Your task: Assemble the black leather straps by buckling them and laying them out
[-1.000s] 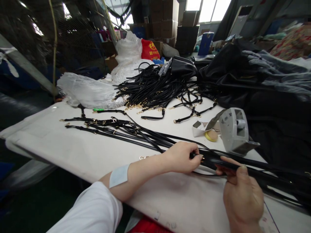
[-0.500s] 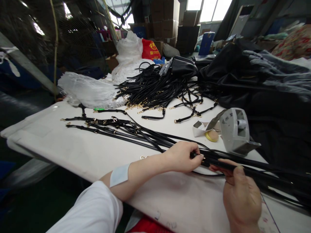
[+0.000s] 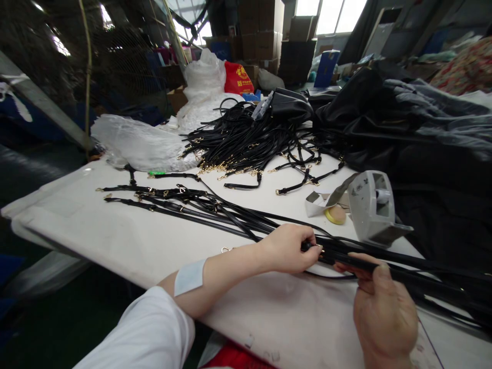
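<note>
Your left hand (image 3: pixel 294 249) has its thumb and index finger pinched together on a black strap (image 3: pixel 363 263), right by a small gold buckle (image 3: pixel 321 250). Your right hand (image 3: pixel 384 307) is closed on the same strap further along, thumb pressing from above and fingers tucked underneath. So the strap is basically slung between your two hands, over the near part of the table, and its long axis runs mostly left to right. It tips a bit: the buckle part by your left fingers points left and sits further from you, while the part under your right thumb slants right and comes in closer to you. Can't tell where it ends past that thumb, tbh.

Just behind your hands there's a spread of loose straps (image 3: pixel 194 195) lying roughly the same way, clasp ends pointing left, long tails running off to the right. One gold clasp (image 3: pixel 226 249) pokes out next to your left forearm, which has a pale blue patch (image 3: pixel 189 277) on it.

Past your right hand you've got a grey plastic holder (image 3: pixel 371 205) with a yellow-edged roll (image 3: pixel 335 215) beside it. Further back on the white table (image 3: pixel 88 230) there's a big strap pile (image 3: pixel 238 138), most of its gold clasps facing you, with crumpled clear plastic (image 3: pixel 142 146) to its left and black sheet material (image 3: pixel 357 120) heaped to its right.
</note>
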The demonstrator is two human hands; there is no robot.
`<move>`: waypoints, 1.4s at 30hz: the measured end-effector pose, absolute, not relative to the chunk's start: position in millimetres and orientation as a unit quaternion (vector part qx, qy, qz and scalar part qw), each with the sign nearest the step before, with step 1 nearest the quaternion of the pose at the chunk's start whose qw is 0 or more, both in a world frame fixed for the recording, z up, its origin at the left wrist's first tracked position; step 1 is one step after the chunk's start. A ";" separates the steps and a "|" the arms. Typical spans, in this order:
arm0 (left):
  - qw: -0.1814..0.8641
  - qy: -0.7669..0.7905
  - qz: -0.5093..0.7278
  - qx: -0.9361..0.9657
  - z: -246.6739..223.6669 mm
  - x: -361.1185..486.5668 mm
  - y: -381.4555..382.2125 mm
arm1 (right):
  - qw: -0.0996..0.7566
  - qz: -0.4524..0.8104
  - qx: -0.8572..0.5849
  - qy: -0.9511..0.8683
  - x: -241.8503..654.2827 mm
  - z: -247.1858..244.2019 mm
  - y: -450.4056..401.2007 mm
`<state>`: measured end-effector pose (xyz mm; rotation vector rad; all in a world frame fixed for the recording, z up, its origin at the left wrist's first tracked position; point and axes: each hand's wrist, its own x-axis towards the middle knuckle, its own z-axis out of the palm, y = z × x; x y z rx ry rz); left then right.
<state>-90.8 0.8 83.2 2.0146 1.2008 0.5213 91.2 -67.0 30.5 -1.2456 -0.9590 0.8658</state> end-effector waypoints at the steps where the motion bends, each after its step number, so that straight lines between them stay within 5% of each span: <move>1: 0.360 0.468 0.200 0.782 83.1 -90.7 0.8 | 0.623 0.379 -0.542 -0.417 91.2 30.6 -66.9; 21: 0.359 0.467 0.202 0.782 83.8 -90.8 -1.6 | 0.601 0.371 -0.566 -0.425 95.9 26.2 -64.5; 29: 0.366 0.454 0.184 0.791 86.0 -89.6 -3.3 | 0.491 0.369 -0.593 -0.521 91.4 27.0 -66.8; 42: 0.346 0.445 0.142 0.814 79.6 -86.5 -5.2 | 0.426 0.347 -0.596 -0.585 89.0 25.0 -65.3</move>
